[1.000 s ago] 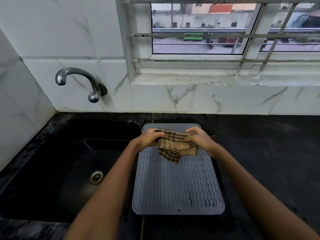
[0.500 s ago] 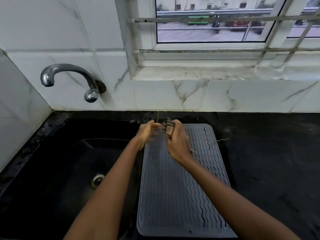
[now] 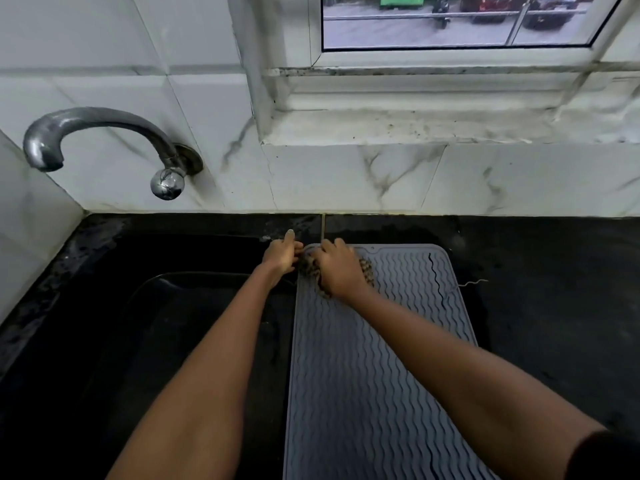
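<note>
Obs., standing at the counter. The person's two forearms reached forward to the far left corner of the grey ridged mat (image 3: 363, 375). The mat lay on the black countertop (image 3: 554, 289), with its left edge just beside the black sink (image 3: 166, 323).

Checked brown cloth (image 3: 308, 270): bunched up tight at that far left corner of the mat, between and under the two hands. Only small parts of it showed, one strip in the gap between the hands and another past the far side of the right hand. Whether it rested on the mat or was held just above it could not be told.

Left hand (image 3: 282, 258): over the sink's right rim, fingers curled in and gripping the left end of the bunch, thumb stuck up toward the wall.

Right hand (image 3: 337, 268): over the mat, back of the hand upward, fingers folded down round the cloth and covering most of it. The two hands sat close together, knuckles nearly touching.

Surroundings: curved metal tap (image 3: 104, 133) on the white marbled wall tiles (image 3: 346, 174), its spout out over the sink's left side, well apart from the hands. A thin loose thread (image 3: 472, 282) lay on the countertop at the mat's right edge. A stained window sill (image 3: 415, 123) ran above the tiles.
</note>
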`<state>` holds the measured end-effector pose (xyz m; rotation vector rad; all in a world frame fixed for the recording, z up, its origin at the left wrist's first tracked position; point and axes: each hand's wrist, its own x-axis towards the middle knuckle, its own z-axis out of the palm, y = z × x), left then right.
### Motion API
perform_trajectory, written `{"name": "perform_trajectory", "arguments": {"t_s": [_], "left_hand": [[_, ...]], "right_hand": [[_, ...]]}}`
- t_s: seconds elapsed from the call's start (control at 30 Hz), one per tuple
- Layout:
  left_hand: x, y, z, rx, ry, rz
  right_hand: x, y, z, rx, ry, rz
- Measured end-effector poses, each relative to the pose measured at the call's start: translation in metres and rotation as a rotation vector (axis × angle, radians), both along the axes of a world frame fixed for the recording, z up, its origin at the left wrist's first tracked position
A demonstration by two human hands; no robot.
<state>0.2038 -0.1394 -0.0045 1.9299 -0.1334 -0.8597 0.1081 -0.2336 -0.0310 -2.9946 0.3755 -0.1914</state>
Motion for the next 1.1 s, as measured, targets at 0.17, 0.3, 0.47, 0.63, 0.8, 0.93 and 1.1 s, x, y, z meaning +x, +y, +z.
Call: {"name": "perform_trajectory", "arguments": {"t_s": [0.17,0.3,0.47,0.63,0.8,0.93,1.1], "left_hand": [[-0.002,0.004,0.002,-0.041,0.015,0.041],[-0.001,0.007,0.002,-0.059,0.029,0.044],[0.002,0.007,0.001,-0.037,0.022,0.028],[-0.002,0.009,-0.001,-0.039,-0.002,0.016],[-0.014,0.013,-0.002,-0.114,0.008,0.045],[-0.023,0.017,-0.003,-0.133,-0.052,0.109],[-0.037,0.027,-0.002,-0.079,0.002,0.047]], "right_hand": [[0.027,-0.01,0.007,0.051,0.025,-0.093],[0.019,-0.008,0.02,0.305,-0.009,-0.191],[-0.035,0.027,-0.004,0.194,0.033,-0.022],[0.011,0.002,0.014,0.242,-0.021,-0.091],[0.038,-0.003,0.02,0.175,0.075,-0.215],[0.023,0.007,0.016,0.22,-0.041,-0.345],[-0.031,0.038,0.002,0.275,0.021,-0.189]]}}
